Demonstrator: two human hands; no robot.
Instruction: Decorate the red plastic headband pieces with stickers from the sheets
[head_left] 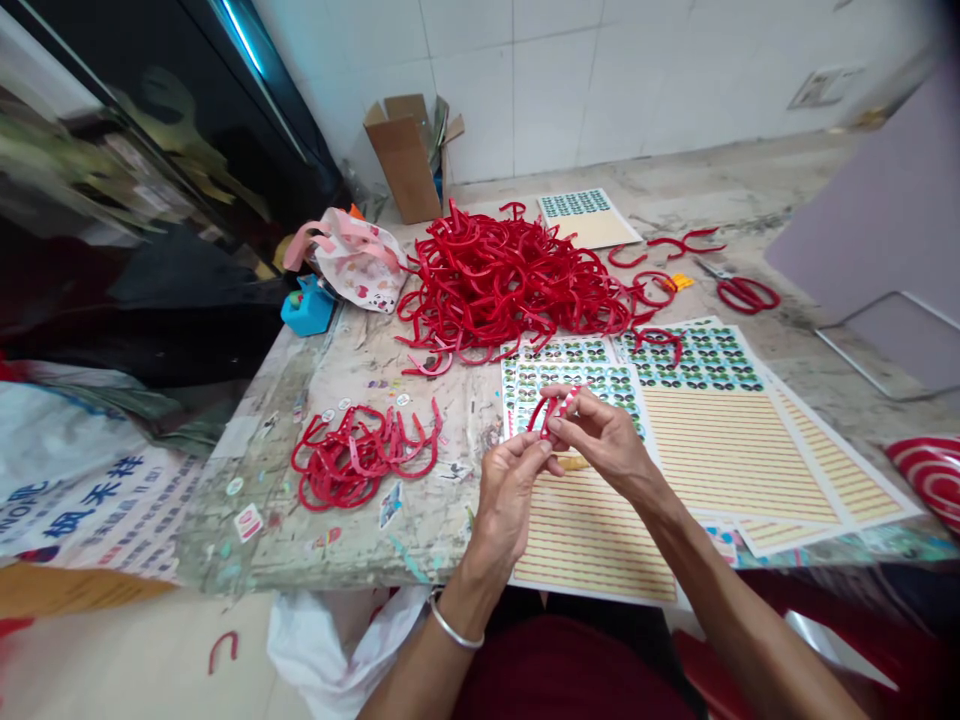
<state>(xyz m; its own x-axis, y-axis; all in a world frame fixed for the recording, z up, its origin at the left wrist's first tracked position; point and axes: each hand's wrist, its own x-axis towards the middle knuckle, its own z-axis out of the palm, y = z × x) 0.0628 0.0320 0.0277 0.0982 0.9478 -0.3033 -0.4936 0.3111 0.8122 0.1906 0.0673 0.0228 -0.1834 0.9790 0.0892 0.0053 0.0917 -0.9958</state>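
Observation:
Over the sticker sheets at the table's front, my left hand [510, 480] and my right hand [604, 435] meet around one curved red band [541, 412], which looks like a small plastic headband or bracelet. Fingers of both hands are closed on it; a pink and white patterned part shows by the right fingertips. Below them lies a sticker sheet [592, 540] with green-blue prints above and thin striped lines beneath. Left of my hands is a small heap of red bands [360, 455]. A much bigger pile of red bands [510, 280] lies beyond.
Red-handled scissors [742, 292] lie at the right, past more sticker sheets [742, 440]. Behind the pile stand a cardboard box [405, 165], a white bag with pink handles [360, 260] and a blue tape dispenser [307, 308]. One red band [223, 650] is on the floor.

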